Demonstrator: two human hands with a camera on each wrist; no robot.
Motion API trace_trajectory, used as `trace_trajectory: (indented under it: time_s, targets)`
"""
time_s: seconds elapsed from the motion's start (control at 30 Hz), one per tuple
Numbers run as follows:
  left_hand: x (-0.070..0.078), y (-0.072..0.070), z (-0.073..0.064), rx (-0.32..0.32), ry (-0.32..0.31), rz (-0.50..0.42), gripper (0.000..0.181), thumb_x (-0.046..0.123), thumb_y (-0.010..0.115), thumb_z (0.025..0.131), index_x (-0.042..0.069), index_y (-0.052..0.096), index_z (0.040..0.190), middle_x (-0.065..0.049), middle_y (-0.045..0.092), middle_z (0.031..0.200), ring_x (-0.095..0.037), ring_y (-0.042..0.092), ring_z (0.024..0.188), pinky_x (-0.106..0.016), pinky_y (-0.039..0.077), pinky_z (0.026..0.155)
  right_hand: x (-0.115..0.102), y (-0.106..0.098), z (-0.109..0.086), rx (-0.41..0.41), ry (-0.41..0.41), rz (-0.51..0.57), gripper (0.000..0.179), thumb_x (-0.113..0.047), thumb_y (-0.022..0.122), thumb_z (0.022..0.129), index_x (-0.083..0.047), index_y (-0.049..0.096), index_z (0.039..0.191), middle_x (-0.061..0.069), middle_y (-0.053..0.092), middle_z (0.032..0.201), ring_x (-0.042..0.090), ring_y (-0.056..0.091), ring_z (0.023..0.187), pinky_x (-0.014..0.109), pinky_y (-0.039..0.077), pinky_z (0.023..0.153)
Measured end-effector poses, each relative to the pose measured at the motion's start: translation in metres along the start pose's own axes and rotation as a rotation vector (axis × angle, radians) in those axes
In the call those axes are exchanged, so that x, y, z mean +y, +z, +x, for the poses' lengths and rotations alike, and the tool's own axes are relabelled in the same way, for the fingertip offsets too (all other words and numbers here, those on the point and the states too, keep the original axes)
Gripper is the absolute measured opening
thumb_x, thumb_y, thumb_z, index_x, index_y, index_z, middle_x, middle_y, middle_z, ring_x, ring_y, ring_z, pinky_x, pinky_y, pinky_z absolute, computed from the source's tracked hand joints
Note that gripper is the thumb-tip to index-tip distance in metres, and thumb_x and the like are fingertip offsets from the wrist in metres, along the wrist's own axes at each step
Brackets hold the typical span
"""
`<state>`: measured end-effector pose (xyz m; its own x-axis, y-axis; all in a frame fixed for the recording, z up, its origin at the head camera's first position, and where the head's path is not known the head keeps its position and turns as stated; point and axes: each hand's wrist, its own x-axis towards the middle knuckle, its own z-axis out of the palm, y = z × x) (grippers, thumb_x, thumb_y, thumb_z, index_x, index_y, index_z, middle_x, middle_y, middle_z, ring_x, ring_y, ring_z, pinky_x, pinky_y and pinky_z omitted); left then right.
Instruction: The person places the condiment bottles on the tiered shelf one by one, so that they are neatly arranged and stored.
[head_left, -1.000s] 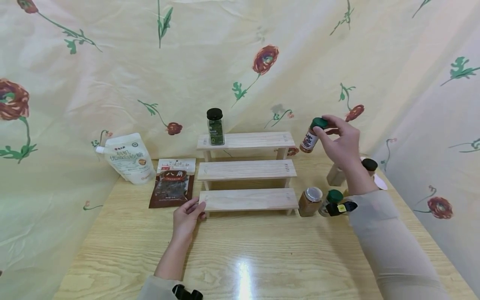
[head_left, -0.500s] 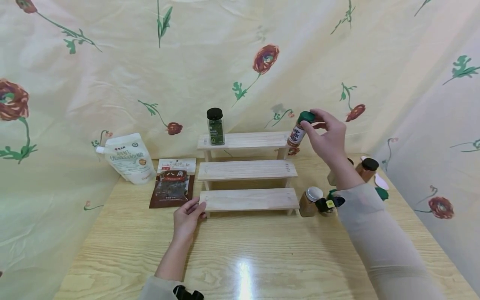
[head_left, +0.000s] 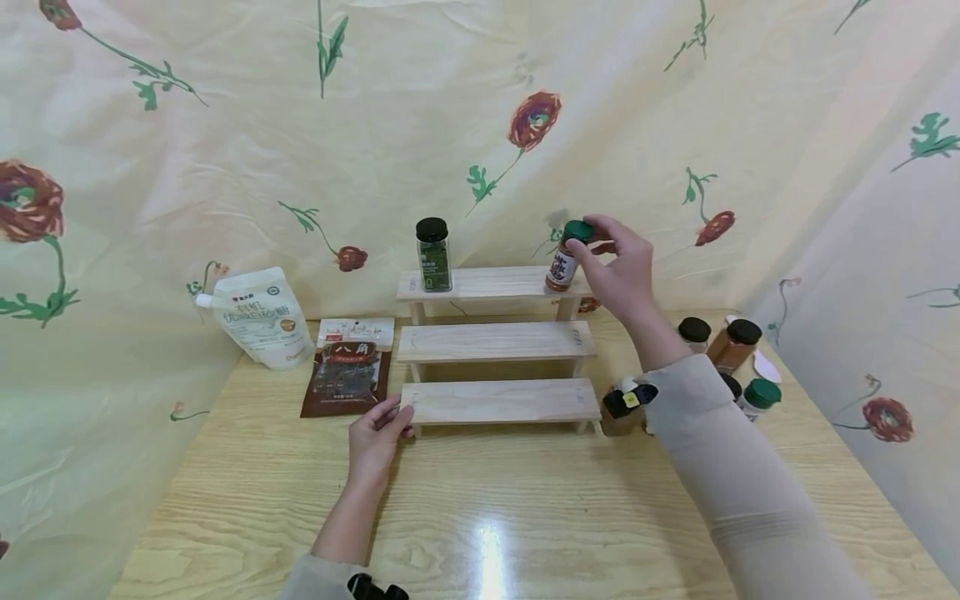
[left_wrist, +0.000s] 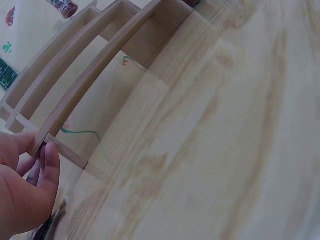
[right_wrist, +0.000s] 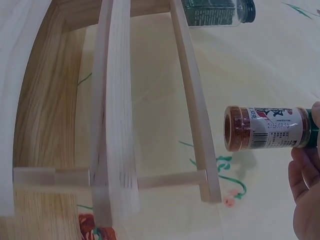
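The right hand (head_left: pixel 624 268) pinches the green lid (head_left: pixel 577 231) of a spice jar (head_left: pixel 561 272), which tilts just above the top shelf's (head_left: pixel 495 282) right end. Well apart, the left hand (head_left: pixel 372 440) grips the bottom shelf's (head_left: pixel 501 402) left end between thumb and fingers.

A white spouted pouch (head_left: pixel 258 321) sits tilted beside a brown packet (head_left: pixel 347 383), before a flower-patterned backdrop (head_left: pixel 420 133).

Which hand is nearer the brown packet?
Left. The left hand, gripping the bottom shelf, is beside the brown packet; the right hand, holding a green-capped jar, is by the top shelf's right end.
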<state>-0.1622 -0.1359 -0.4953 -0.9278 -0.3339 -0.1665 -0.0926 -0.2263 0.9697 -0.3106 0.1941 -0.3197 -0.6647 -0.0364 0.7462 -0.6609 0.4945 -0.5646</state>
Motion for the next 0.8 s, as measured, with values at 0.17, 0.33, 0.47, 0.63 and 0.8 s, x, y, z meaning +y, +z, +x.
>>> trace_trajectory:
  time_s: [0.17, 0.33, 0.47, 0.63, 0.8]
  targets:
    - [-0.001, 0.000, 0.001, 0.008, 0.000, 0.011, 0.039, -0.001, 0.073, 0.092, -0.012, 0.062, 0.128, -0.006, 0.061, 0.097, -0.008, 0.064, 0.077, -0.021, 0.063, 0.066, -0.004, 0.014, 0.005, -0.023, 0.016, 0.007, 0.038, -0.010, 0.078, 0.091, 0.006, 0.066, 0.123, 0.016, 0.072, 0.109, 0.024, 0.066, 0.095, 0.012, 0.054, 0.075]
    - [-0.001, 0.000, 0.001, 0.005, -0.003, 0.005, 0.040, -0.001, 0.073, 0.092, -0.013, 0.061, 0.128, -0.006, 0.061, 0.096, -0.008, 0.064, 0.076, -0.022, 0.063, 0.065, -0.008, 0.027, 0.008, -0.058, 0.033, 0.005, 0.038, -0.013, 0.078, 0.092, 0.001, 0.066, 0.125, 0.013, 0.071, 0.112, 0.022, 0.065, 0.097, 0.014, 0.053, 0.075]
    - [0.001, 0.000, -0.001, 0.001, -0.011, 0.005, 0.042, 0.000, 0.074, 0.092, -0.013, 0.061, 0.130, -0.007, 0.060, 0.097, -0.008, 0.064, 0.074, -0.022, 0.063, 0.065, -0.014, 0.039, 0.011, -0.102, 0.049, 0.005, 0.040, -0.015, 0.077, 0.092, 0.000, 0.065, 0.127, 0.013, 0.070, 0.113, 0.020, 0.063, 0.099, 0.023, 0.056, 0.078]
    - [0.003, 0.000, -0.001, -0.006, -0.015, 0.013, 0.044, 0.002, 0.074, 0.093, -0.013, 0.059, 0.131, -0.008, 0.060, 0.099, -0.009, 0.064, 0.073, -0.022, 0.063, 0.065, -0.022, 0.052, 0.017, -0.146, 0.055, 0.013, 0.041, -0.015, 0.077, 0.092, 0.001, 0.064, 0.128, 0.015, 0.069, 0.116, 0.023, 0.064, 0.102, 0.036, 0.061, 0.081]
    - [0.002, 0.000, 0.000, -0.002, -0.005, 0.023, 0.043, 0.002, 0.074, 0.092, -0.013, 0.060, 0.130, -0.009, 0.061, 0.099, -0.009, 0.065, 0.071, -0.022, 0.064, 0.065, -0.026, 0.063, 0.025, -0.221, 0.068, 0.039, 0.041, -0.013, 0.076, 0.093, 0.002, 0.064, 0.129, 0.016, 0.069, 0.118, 0.026, 0.065, 0.105, 0.040, 0.062, 0.085]
